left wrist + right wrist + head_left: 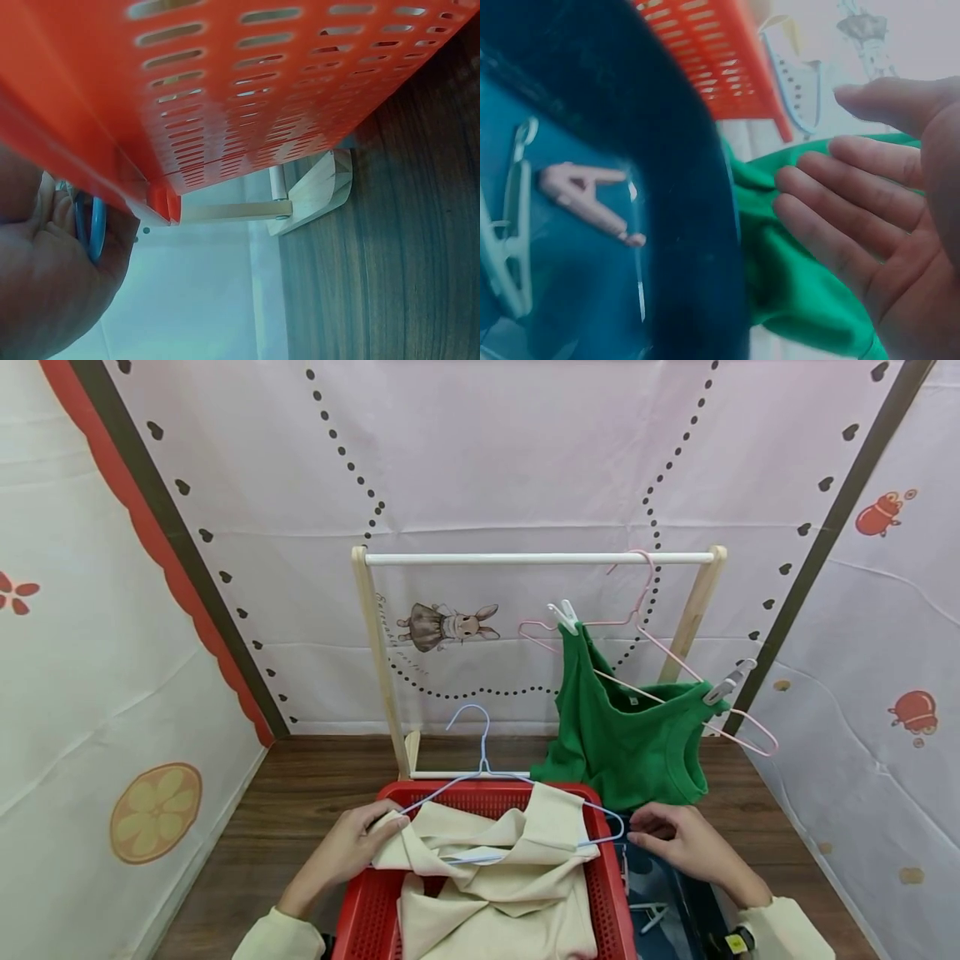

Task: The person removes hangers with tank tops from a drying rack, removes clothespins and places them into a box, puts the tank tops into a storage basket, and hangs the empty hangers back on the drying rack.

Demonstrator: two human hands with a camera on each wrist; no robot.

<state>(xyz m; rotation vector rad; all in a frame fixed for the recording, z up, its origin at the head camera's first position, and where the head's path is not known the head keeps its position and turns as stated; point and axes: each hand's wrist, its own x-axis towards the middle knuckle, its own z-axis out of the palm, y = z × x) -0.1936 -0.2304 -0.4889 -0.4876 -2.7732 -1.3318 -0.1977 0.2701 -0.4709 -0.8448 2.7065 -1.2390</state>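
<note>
Over the red basket (360,902) at the near edge of the wooden table (300,793), left hand (352,847) curling round the left end of the blue hanger (480,768) together with a fold of the cream garment (487,877), thumb and fingers pinching both. Left wrist view backing that up: blue wire (96,225) tucked inside the closed fist, right against the basket rim.

Right hand (686,843) hovering just beside the hanger's right end, fingers relaxed and loosely spread, gripping nothing — right wrist view showing an open palm (877,225) with the fingers apart. Not quite touching the wire as far as can be told.

Hanger lying roughly flat across the basket top, long axis running left to right between the two hands, hook pointing away toward the wooden rack (532,558). So: left end already gripped, right end free and closest to the right hand, a short reach to its left. Cream garment draped over the bar, mostly heaped in the basket.

Behind, green top (622,743) dangling from a pink hanger (645,627) on the rack, held with two white pegs (566,614). Under the right hand, a blue tub (660,893) with spare pegs (589,199) in it.
</note>
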